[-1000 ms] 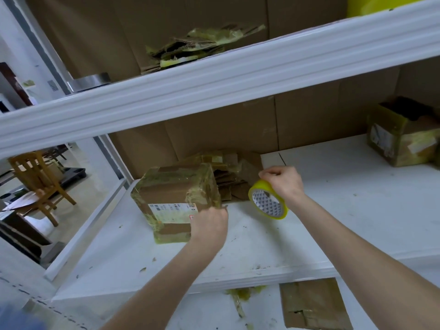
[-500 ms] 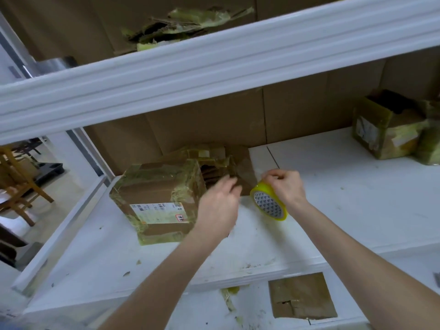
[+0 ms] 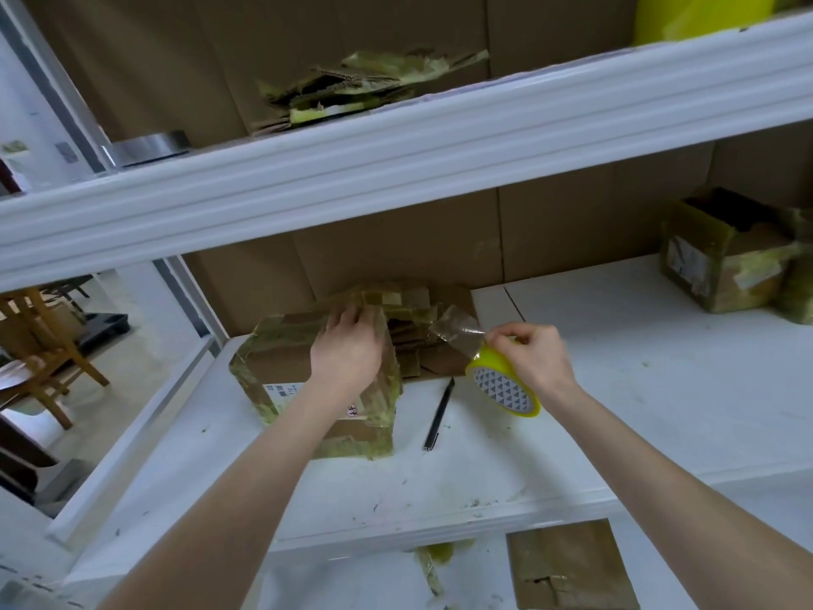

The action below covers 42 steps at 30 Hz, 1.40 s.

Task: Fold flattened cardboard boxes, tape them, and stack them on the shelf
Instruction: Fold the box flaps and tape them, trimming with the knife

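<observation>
White, scuffed and speckled with small scraps, the shelf (image 3: 616, 389) carries a taped box (image 3: 281, 358) at its left end. The left hand (image 3: 347, 350) lies on top of the box with its fingers laid out toward the far edge, pressing down and gripping nothing. The right hand (image 3: 534, 358) is just to the right, fingers curled round a yellow tape roll (image 3: 501, 387) held above the shelf. A clear strip (image 3: 457, 330) is drawn off the roll and points toward the box. A dark pen (image 3: 439, 413) lies on the shelf between box and roll. Behind them a pile of flat cardboard (image 3: 422, 345) rests against the brown cardboard backing (image 3: 396, 248). A second box (image 3: 721, 266), open on top, stands well apart at the right. The upper shelf (image 3: 396, 169) holds more crumpled cardboard scraps (image 3: 365, 85) and a silver roll (image 3: 149, 143). Lower down lies a cardboard piece (image 3: 567, 565). At left, past the frame, a wooden chair (image 3: 44, 336) stands on a pale floor.
</observation>
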Tool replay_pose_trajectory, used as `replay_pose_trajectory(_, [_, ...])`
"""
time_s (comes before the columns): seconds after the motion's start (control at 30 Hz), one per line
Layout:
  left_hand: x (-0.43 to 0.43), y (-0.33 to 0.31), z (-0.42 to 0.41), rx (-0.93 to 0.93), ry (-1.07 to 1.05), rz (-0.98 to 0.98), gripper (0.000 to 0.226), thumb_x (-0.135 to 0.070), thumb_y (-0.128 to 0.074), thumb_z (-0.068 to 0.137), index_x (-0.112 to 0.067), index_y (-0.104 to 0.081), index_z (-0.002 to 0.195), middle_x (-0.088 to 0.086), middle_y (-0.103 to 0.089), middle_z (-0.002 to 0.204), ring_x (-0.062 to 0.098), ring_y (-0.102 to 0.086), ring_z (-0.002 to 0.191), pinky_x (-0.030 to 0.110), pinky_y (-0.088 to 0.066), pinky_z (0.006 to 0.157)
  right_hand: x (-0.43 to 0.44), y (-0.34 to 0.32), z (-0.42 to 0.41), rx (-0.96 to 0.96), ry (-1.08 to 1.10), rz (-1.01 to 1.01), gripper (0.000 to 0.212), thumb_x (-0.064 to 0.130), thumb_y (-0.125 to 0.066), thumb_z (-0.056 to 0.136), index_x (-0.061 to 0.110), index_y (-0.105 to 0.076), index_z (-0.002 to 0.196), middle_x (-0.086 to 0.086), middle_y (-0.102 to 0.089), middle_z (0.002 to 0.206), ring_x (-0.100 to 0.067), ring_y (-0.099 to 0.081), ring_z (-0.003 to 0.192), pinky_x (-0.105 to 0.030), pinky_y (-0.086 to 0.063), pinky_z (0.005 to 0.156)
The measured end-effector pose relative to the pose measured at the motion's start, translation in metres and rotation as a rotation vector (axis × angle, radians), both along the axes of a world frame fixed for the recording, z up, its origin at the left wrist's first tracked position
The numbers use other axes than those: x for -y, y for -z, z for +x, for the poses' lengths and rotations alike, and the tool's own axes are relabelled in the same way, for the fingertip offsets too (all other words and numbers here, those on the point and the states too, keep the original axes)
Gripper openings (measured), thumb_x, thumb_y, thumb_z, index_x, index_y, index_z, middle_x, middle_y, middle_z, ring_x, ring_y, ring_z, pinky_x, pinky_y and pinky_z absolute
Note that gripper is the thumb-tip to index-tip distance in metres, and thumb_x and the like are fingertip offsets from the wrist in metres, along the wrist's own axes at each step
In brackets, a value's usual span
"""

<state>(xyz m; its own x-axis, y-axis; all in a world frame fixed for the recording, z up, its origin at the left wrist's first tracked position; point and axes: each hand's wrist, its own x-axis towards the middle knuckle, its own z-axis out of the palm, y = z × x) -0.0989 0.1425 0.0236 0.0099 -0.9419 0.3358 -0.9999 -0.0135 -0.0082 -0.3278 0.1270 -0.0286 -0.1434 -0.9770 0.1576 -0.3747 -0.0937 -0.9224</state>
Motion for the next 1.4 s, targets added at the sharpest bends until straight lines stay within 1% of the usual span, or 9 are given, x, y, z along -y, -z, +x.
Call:
replay_pose_trajectory(0.17, [0.012,-0.021,-0.012,0.015,-0.191,0.151,0.058,-0.059,-0.026,0.096,-0.022,-0.047,0.135,0.01,-0.041,0.141,0.033,-0.04,0.128,0.042,-0.044,0.09,-0.002,-0.004,0.008,-0.023,-0.004,0.007,0.01,0.037,-0.064,0.088,0.039,-0.068,0.079,0.004,-0.067,0.094,-0.018,-0.059,0.088,-0.029,-0.048,0.069])
replay_pose_trajectory(0.33, [0.022,-0.019,-0.024,-0.005,-0.28,0.227,0.037,-0.024,-0.046,0.098,-0.011,-0.05,0.132,0.015,-0.027,0.146,0.035,-0.027,0.134,0.043,-0.038,0.102,-0.003,-0.006,0.019,0.027,-0.024,0.02,0.007,0.037,-0.065,0.088,0.035,-0.072,0.085,0.003,-0.069,0.091,-0.019,-0.061,0.089,-0.03,-0.051,0.073])
replay_pose_trajectory(0.43, [0.023,-0.012,-0.025,-0.095,-0.231,0.24,0.049,-0.01,-0.049,0.094,-0.004,-0.036,0.141,0.018,-0.024,0.147,0.036,-0.021,0.139,0.051,-0.022,0.115,-0.005,-0.003,0.02,0.058,-0.023,0.035,0.008,0.036,-0.065,0.088,0.035,-0.072,0.085,0.004,-0.069,0.092,-0.018,-0.061,0.089,-0.029,-0.05,0.072])
replay_pose_trajectory(0.63, [0.017,-0.009,-0.01,-0.085,-0.103,0.3,0.063,-0.024,-0.041,0.099,-0.012,-0.008,0.152,0.016,-0.006,0.159,0.033,-0.008,0.146,0.048,-0.016,0.117,-0.007,0.001,0.023,0.148,-0.02,0.036,0.011,0.031,-0.066,0.088,0.035,-0.071,0.079,0.006,-0.069,0.093,-0.018,-0.061,0.092,-0.031,-0.051,0.076])
replay_pose_trajectory(0.77, [0.001,-0.007,-0.004,-0.051,-0.022,0.194,0.06,-0.019,-0.045,0.099,-0.017,-0.017,0.151,0.008,-0.017,0.158,0.027,-0.027,0.142,0.039,-0.042,0.103,-0.006,0.0,0.024,0.23,-0.006,0.051,0.011,0.029,-0.065,0.089,0.034,-0.071,0.08,0.008,-0.066,0.088,-0.019,-0.06,0.092,-0.035,-0.052,0.08])
replay_pose_trajectory(1.03, [-0.066,0.009,0.051,0.016,0.443,0.177,0.047,-0.007,-0.049,0.096,-0.03,-0.05,0.137,-0.015,-0.042,0.144,0.002,-0.042,0.13,0.026,-0.036,0.11,0.008,-0.009,0.043,0.302,0.007,0.038,0.005,0.035,-0.068,0.086,0.033,-0.07,0.081,-0.001,-0.07,0.094,-0.025,-0.064,0.097,-0.042,-0.053,0.088])
replay_pose_trajectory(1.13, [-0.089,0.011,0.065,-0.089,0.444,-0.003,0.041,-0.035,-0.041,0.096,-0.029,-0.051,0.135,-0.019,-0.044,0.137,-0.007,-0.033,0.128,0.03,-0.025,0.115,0.01,-0.009,0.065,0.297,-0.04,0.054,0.009,0.036,-0.069,0.085,0.03,-0.072,0.09,-0.002,-0.071,0.1,-0.025,-0.063,0.1,-0.042,-0.051,0.091])
replay_pose_trajectory(1.27, [-0.111,0.024,0.075,-0.224,0.121,-0.185,0.068,-0.071,-0.031,0.086,-0.031,-0.044,0.14,-0.007,-0.033,0.151,0.009,-0.018,0.143,0.048,-0.013,0.118,0.008,-0.011,0.097,0.345,-0.085,0.075,0.006,0.035,-0.068,0.087,0.03,-0.069,0.087,-0.001,-0.068,0.096,-0.024,-0.062,0.097,-0.038,-0.051,0.088])
replay_pose_trajectory(1.4, [-0.119,0.027,0.055,-1.066,-0.282,-0.205,0.075,-0.053,-0.061,0.085,-0.035,-0.025,0.148,-0.002,-0.011,0.159,0.018,-0.018,0.144,0.037,-0.023,0.113,0.004,-0.015,0.128,0.423,-0.137,0.116,0.007,0.034,-0.066,0.089,0.028,-0.069,0.089,0.001,-0.067,0.095,-0.022,-0.061,0.097,-0.034,-0.05,0.084])
